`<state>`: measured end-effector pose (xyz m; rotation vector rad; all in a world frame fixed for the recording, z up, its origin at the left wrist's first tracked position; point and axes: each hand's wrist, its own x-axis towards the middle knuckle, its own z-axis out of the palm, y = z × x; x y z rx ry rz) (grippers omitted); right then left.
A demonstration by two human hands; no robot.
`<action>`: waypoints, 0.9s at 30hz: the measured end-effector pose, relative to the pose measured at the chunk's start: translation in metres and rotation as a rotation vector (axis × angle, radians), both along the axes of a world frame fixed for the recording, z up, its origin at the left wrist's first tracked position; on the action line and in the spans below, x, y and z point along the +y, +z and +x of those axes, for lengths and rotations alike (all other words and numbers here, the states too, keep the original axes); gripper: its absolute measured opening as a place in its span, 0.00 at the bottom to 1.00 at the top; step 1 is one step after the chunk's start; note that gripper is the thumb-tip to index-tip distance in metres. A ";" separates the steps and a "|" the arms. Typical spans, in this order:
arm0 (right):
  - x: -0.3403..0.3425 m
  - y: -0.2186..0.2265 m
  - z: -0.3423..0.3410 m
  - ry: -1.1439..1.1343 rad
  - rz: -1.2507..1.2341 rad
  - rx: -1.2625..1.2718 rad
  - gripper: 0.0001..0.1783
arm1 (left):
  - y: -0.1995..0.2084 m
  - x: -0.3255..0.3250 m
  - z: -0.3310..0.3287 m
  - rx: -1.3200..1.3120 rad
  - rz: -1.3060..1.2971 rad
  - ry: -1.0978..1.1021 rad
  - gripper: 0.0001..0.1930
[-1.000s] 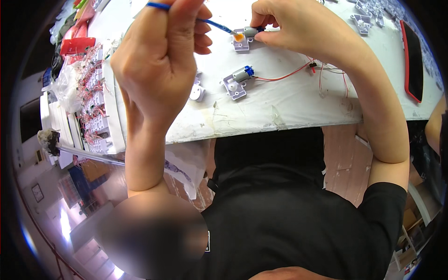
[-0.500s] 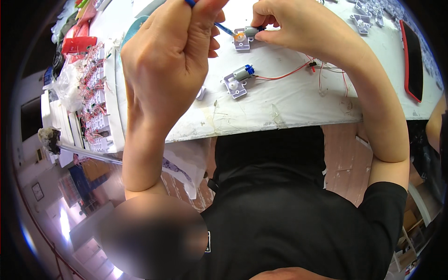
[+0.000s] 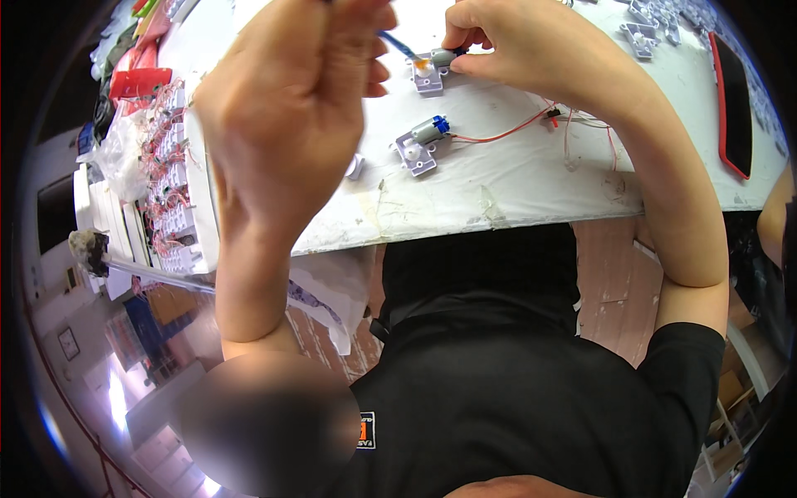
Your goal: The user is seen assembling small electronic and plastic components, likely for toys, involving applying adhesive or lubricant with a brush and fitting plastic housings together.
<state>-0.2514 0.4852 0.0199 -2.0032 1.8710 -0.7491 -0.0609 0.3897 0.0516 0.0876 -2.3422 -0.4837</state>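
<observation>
My left hand (image 3: 278, 116) is closed around a thin blue stick (image 3: 400, 44), perhaps a small brush, with orange, paste-like stuff at its tip. That tip is at a white gear on a small pale plastic housing (image 3: 428, 82). With thumb and fingers, my right hand (image 3: 519, 46) pinches the far end of a small grey motor (image 3: 442, 58) seated on this housing. Nearer to me lies a second pale housing (image 3: 417, 158) with a grey motor (image 3: 429, 130) that has a blue end cap. Red and white wires (image 3: 502, 133) run from it to the right.
A phone with a red edge (image 3: 732, 108) lies at the right. Several loose pale housings (image 3: 639, 40) sit at the far right. On the left are rows of white wired units (image 3: 170, 178), a red roll (image 3: 141, 83) and a clear plastic bag (image 3: 120, 158). The table's front edge (image 3: 465, 232) is near my body.
My left hand has shifted slightly left and is a little blurred; the stick's tip has moved slightly with it. The right hand keeps its pinch on the motor, almost still.
</observation>
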 end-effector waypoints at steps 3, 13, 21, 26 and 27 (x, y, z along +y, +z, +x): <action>0.001 -0.003 -0.002 0.006 -0.029 -0.004 0.09 | 0.018 0.015 -0.006 -0.142 -0.097 0.066 0.12; 0.000 -0.004 -0.002 0.015 -0.035 0.017 0.10 | 0.006 0.010 0.009 -0.225 -0.357 -0.181 0.05; 0.000 -0.002 0.000 0.009 -0.023 0.025 0.09 | 0.002 0.002 0.021 -0.233 -0.448 -0.415 0.13; 0.000 -0.002 -0.002 0.013 -0.028 0.021 0.09 | 0.001 -0.002 0.030 -0.305 -0.485 -0.481 0.17; 0.000 -0.002 -0.002 0.013 -0.026 0.016 0.09 | 0.002 -0.003 0.032 -0.305 -0.485 -0.482 0.17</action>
